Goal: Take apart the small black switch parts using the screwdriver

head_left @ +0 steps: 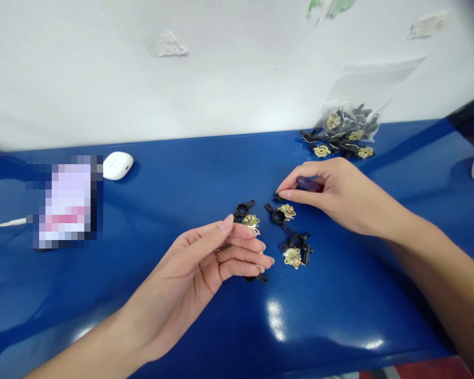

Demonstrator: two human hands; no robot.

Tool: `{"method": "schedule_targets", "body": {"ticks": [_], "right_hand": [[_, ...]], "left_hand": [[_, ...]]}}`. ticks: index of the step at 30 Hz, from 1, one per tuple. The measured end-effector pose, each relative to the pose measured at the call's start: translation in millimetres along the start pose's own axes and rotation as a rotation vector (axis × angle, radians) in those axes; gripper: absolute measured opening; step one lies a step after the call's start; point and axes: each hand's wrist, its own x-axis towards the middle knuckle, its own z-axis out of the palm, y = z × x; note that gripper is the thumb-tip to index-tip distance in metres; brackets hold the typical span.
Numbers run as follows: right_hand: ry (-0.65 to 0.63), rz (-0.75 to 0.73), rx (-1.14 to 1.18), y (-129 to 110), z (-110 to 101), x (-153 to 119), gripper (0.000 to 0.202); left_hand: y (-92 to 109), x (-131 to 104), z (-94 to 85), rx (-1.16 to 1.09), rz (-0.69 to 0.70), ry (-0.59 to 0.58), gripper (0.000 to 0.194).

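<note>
My right hand (332,195) pinches a small black plastic part (278,197) between thumb and fingertips, just above the table. A dark purple, translucent handle (310,184), perhaps a screwdriver's, is tucked in the same hand; its far end is hidden. My left hand (217,252) is half turned up, fingers stretched and slightly apart, over several parts. A small dark spot shows between its fingers; I cannot make it out. Near the hands lie black plastic brackets (277,216), brass-coloured round plates (293,258) and a short black piece (307,255). Some parts are hidden behind my left fingers.
At the back right, a clear plastic bag (349,123) holds black and brass parts, with more parts (322,151) before it. To the left are a blurred-out phone (65,205), a white earbud case (118,165) and a white cable (8,223). The table (189,173) is glossy blue.
</note>
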Motion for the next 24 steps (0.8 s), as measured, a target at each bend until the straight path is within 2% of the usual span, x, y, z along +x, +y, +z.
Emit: {"method": "schedule_targets", "body": {"ticks": [16,24], "right_hand": [[-0.027,-0.043,0.030,-3.4,2.0,-2.0,0.010],[-0.047,-0.038,0.048,-4.8,1.4,-2.3,0.009]], "left_hand": [[0.2,-0.9,-0.8,0.002,-0.013,-0.002,0.036],[0.4,-0.8,0.9,-0.006,-0.011,0.004,0.031]]}}
